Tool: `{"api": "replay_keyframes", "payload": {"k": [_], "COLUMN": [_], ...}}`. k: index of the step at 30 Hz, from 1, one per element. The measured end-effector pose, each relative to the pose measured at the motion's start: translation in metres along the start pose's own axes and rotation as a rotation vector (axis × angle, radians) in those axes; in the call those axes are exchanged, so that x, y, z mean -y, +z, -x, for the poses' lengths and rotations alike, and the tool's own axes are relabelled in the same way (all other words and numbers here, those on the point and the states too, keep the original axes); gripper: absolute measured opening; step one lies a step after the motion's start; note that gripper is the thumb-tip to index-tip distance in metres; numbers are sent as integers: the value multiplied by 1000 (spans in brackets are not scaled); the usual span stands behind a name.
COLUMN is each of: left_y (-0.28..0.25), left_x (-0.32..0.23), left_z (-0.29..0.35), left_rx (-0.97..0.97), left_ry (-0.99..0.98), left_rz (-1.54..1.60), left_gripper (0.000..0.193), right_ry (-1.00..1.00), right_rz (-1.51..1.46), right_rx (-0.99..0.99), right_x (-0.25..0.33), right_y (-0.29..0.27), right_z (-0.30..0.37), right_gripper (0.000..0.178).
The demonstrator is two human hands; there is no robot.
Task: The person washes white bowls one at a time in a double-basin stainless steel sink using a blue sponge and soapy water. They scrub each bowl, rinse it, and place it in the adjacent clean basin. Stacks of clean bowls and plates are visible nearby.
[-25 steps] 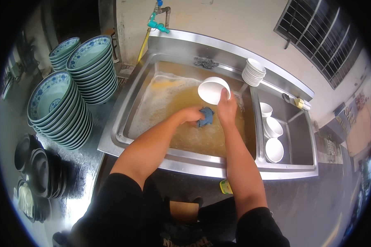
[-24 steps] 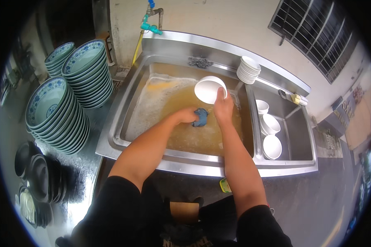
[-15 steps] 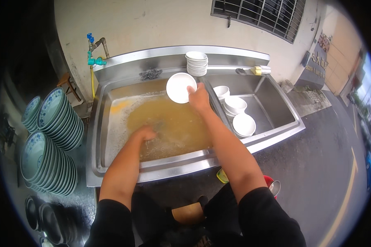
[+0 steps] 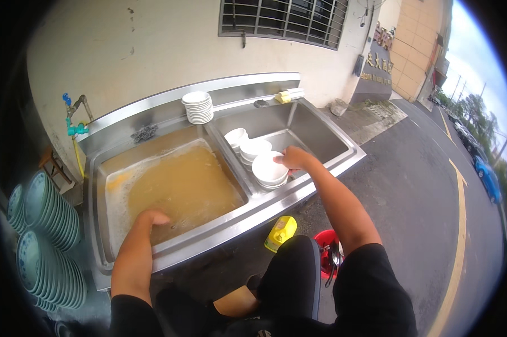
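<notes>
My right hand grips the rim of a white bowl, thumb on the inside. The bowl rests on or just above other white bowls at the near left of the right-hand sink basin. Beside it stand more white bowls. My left hand dips into the cloudy brown water of the left basin. Its fingers are under the surface, so I cannot see whether they hold anything.
A stack of small white dishes stands on the back ledge near a dark scouring pad. Tall stacks of greenish bowls are at the left. By my legs are a yellow jug and a red bucket with utensils.
The white bowl in my right hand has moved from over the left basin to the bowls in the right one. My left hand stays in the water; the view has turned right.
</notes>
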State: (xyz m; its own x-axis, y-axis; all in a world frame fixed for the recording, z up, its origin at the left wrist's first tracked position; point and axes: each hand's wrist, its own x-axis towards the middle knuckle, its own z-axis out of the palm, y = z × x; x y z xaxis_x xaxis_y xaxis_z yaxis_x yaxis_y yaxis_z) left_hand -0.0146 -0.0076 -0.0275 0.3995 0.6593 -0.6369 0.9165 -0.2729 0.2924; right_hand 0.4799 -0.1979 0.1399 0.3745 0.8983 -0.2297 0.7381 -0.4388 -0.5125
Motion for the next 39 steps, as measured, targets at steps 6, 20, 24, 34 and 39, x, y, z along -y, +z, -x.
{"api": "replay_keyframes", "payload": {"k": [6,20,24,34,39], "left_y": [3,8,-1,2,9], "left_x": [40,62,52,73,89], "left_z": [10,-35,-29,-32,-26], "left_rx": [46,229,177,-358,-676], "left_ry": [-216,-64,99,288,172], "left_rz": [273,-341,-661,-21,453], "left_gripper": [51,44,46,51,36], "right_ry": [-72,-550,-741,-721,-615], "right_rz": [413,263,351,250,336], "right_rx": [-234,-401,-28,325,196], "right_x": [7,148,217,259,271], "right_y": [26,88,192,342,352], "right_z": [-3,27,18,-44,-52], "right_gripper": [54,41,51,43,40]}}
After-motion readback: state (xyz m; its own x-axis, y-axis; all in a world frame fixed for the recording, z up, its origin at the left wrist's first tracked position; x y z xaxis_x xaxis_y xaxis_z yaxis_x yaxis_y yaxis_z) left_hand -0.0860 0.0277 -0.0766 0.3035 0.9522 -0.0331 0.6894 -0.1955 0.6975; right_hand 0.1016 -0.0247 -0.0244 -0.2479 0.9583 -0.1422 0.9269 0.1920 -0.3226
